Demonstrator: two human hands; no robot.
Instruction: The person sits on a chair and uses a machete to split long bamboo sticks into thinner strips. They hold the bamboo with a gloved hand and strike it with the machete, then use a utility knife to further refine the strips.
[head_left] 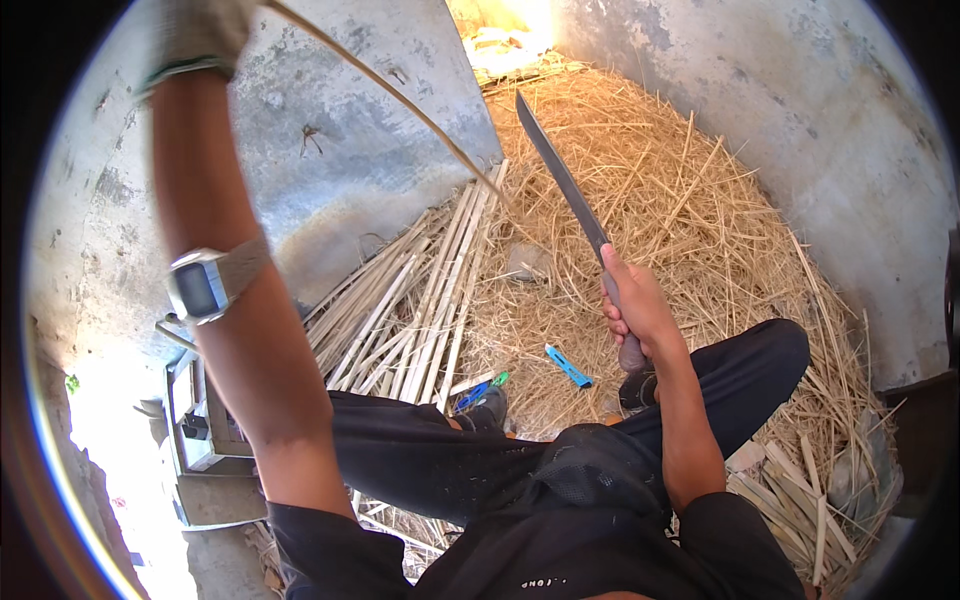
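Note:
My right hand [637, 305] is closed round the brown handle of a long machete [568, 183], its dark blade pointing up and away to the left. At the upper left my raised left hand [205, 35] wears a pale glove with a green cuff and is smeared by motion. Its fingers run out of the picture. From that hand a thin bamboo strip [400, 95] hangs in the air, curving down to the right, its lower end near the straw. The strip and the blade are apart.
Long split strips [440, 280] lie in a bundle left of centre. Wood shavings [680, 190] cover the floor between grey walls [800, 110]. A light-blue utility knife [568, 367] and a dark-blue one [473, 396] lie between my legs. A metal-framed stand [205, 420] is at the left.

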